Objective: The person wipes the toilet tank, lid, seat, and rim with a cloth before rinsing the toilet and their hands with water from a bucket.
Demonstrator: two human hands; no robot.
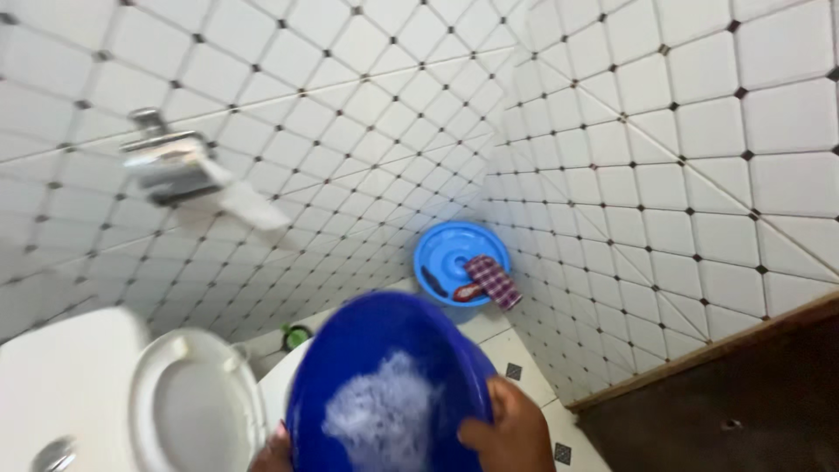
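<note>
I hold a deep blue basin [376, 350] tipped up in front of me, with white foam [380, 419] on its inner wall. My right hand [511, 433] grips its right rim, thumb inside. Only a little of my left hand [273, 454] shows at the basin's lower left edge, touching it. The basin hangs just right of a white toilet with its lid [197, 411] raised.
A light blue round lid [454, 253] leans in the tiled corner, with a checked cloth [494, 281] and a dark brush on it. A chrome paper holder [170, 166] with paper hangs on the left wall. A green object [295, 336] sits behind the toilet. A dark wooden door [743, 393] is at right.
</note>
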